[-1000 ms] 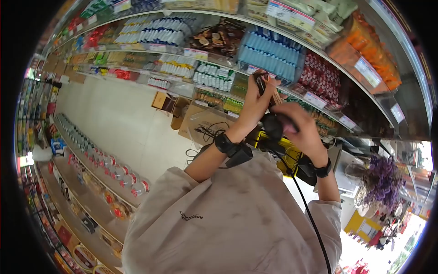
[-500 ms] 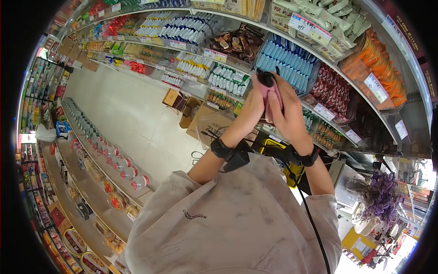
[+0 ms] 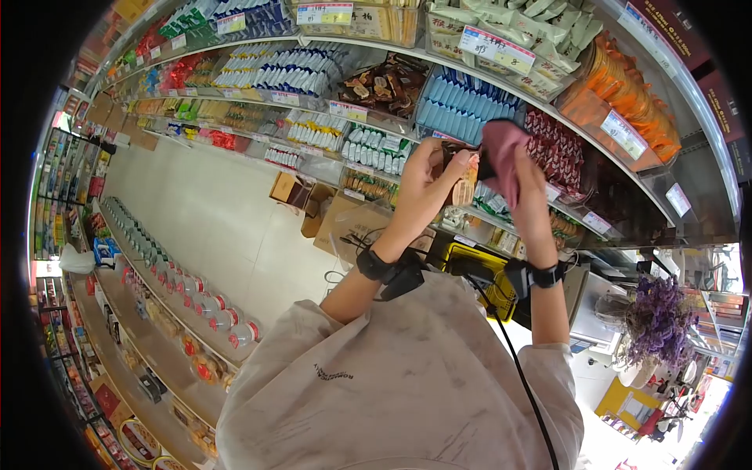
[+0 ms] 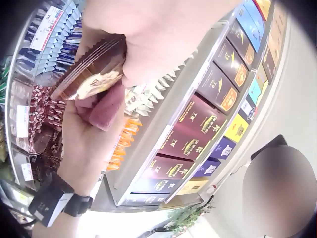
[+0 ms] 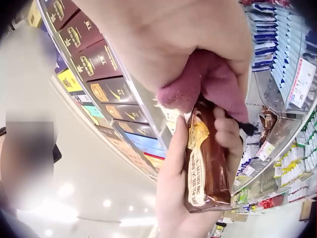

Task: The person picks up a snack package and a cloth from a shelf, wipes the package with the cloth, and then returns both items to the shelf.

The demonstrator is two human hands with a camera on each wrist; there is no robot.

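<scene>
My left hand grips a snack packet in a shiny brown wrapper with a pale printed label. In the right wrist view the packet is upright, my left thumb on one side and fingers on the other. My right hand holds a pink cloth with a dark patch, bunched up in its fingers. The cloth hangs at the packet's upper end in the right wrist view. Part of the packet lies behind my left fingers in the left wrist view.
Shelves of wrapped snacks stand ahead, with a bin of light-blue packets and dark-red packets behind my hands. A yellow basket is below them. Cardboard boxes sit on the floor. Dried purple flowers stand at right.
Half a second ago my hands were together with the cloth folded between them. Now my right hand has drawn right with the cloth, and the packet's label shows in my left hand.
</scene>
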